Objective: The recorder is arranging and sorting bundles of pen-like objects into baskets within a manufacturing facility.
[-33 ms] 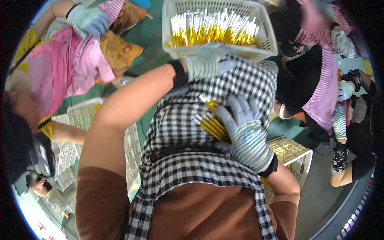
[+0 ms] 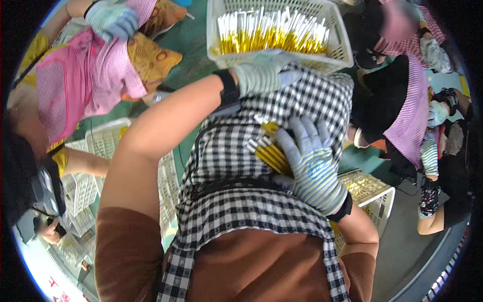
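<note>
Barely shifting since last frame, seemingly just pausing, laying striped-gloved right hand (image 2: pixel 315 173) flat, partly over thin gold-and-white sticks (image 2: pixel 272 157) on black-and-white checked apron (image 2: pixel 219 156), resting striped-gloved left hand (image 2: pixel 259 76) there too, not showing if gripping.

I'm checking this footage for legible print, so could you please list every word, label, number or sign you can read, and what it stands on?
Right glove: small teal print on its back, too blurred to read.
White surface, lower left: red marks, not clear enough to read.
Gold strips: no lettering I can make out.
</note>
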A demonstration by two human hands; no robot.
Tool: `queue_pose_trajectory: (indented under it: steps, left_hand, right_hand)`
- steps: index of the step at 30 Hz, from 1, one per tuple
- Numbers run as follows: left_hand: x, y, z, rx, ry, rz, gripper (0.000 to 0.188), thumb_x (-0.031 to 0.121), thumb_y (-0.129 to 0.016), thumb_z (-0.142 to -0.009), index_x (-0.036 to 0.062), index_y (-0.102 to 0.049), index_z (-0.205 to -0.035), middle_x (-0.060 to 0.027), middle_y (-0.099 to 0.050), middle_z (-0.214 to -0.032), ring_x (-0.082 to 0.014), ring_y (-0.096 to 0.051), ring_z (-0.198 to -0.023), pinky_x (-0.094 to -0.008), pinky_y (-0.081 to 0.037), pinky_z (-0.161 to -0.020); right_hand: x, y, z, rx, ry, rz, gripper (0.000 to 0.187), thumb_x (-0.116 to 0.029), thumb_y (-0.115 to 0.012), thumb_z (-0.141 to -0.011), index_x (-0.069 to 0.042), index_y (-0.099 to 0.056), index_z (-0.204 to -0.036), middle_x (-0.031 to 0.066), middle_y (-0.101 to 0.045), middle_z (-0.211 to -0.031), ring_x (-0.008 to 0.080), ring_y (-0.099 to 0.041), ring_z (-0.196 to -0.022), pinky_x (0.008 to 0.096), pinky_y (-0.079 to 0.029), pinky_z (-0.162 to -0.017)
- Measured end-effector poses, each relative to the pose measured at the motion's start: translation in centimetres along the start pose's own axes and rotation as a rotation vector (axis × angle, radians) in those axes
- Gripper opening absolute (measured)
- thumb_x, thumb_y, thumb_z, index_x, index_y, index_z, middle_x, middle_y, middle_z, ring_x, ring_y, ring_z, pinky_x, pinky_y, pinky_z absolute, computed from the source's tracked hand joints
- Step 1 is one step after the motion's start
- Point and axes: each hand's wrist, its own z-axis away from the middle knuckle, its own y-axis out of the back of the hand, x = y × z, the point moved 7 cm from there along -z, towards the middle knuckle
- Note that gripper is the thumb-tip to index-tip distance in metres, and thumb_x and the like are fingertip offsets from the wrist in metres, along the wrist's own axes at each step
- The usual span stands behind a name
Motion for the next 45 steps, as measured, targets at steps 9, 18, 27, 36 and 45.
queue_pose_trajectory:
  steps: [9, 18, 27, 36, 45]
  left_hand:
    - [-1.0, -0.6, -0.2, -0.026, 0.041, -0.095, 0.053, 0.047, -0.048, -0.087, 0.0056, -0.053, -0.119, -0.0195, -0.056, -0.110, -0.0346, -0.052, -0.105, -0.0393, -0.039, -0.094]
    - [0.3, 0.2, 0.1, -0.062, 0.027, -0.084, 0.055, 0.046, -0.049, -0.086, 0.0034, -0.050, -0.120, -0.0199, -0.054, -0.114, -0.0343, -0.050, -0.110, -0.0391, -0.038, -0.096]
    - [1.1, 0.4, 0.4, -0.114, 0.062, -0.028, 0.046, 0.040, -0.048, -0.088, 0.0059, -0.052, -0.119, -0.0184, -0.055, -0.112, -0.0325, -0.050, -0.108, -0.0387, -0.038, -0.095]
    - [3.1, 1.2, 0.6, -0.082, -0.006, 0.092, 0.039, 0.033, -0.050, -0.084, 0.0076, -0.058, -0.112, -0.0197, -0.058, -0.109, -0.0362, -0.052, -0.104, -0.0423, -0.040, -0.091]
    - [11.1, 7.8, 0.7, 0.207, -0.210, 0.182, 0.042, 0.032, -0.054, -0.082, 0.0047, -0.054, -0.114, -0.0166, -0.054, -0.111, -0.0339, -0.050, -0.106, -0.0420, -0.038, -0.093]
  right_hand:
    - [-0.9, -1.8, 0.5, 0.122, 0.066, 0.191, 0.053, -0.012, -0.056, -0.070, 0.000, -0.046, -0.121, 0.0150, -0.054, -0.102, 0.0294, -0.050, -0.101, 0.0494, -0.031, -0.099]
    - [-0.6, -1.5, 1.0, 0.012, -0.049, 0.063, 0.060, -0.014, -0.067, -0.063, 0.001, -0.048, -0.117, 0.0149, -0.061, -0.085, 0.0309, -0.058, -0.085, 0.0466, -0.034, -0.098]
    - [1.4, 4.6, 3.9, 0.633, 0.007, -0.673, 0.021, 0.001, -0.068, -0.067, -0.004, -0.055, -0.083, 0.0140, -0.060, -0.085, 0.0279, -0.060, -0.077, 0.0345, -0.047, -0.069]
    - [4.2, 0.1, 4.1, 0.509, -0.147, -0.582, 0.020, -0.019, -0.064, -0.076, -0.002, -0.061, -0.086, 0.0122, -0.062, -0.091, 0.0260, -0.058, -0.086, 0.0357, -0.045, -0.076]
    - [3.7, 4.8, 5.5, 0.747, -0.067, -0.468, 0.032, -0.018, -0.058, -0.078, 0.001, -0.057, -0.104, 0.0155, -0.062, -0.094, 0.0266, -0.059, -0.085, 0.0335, -0.047, -0.078]
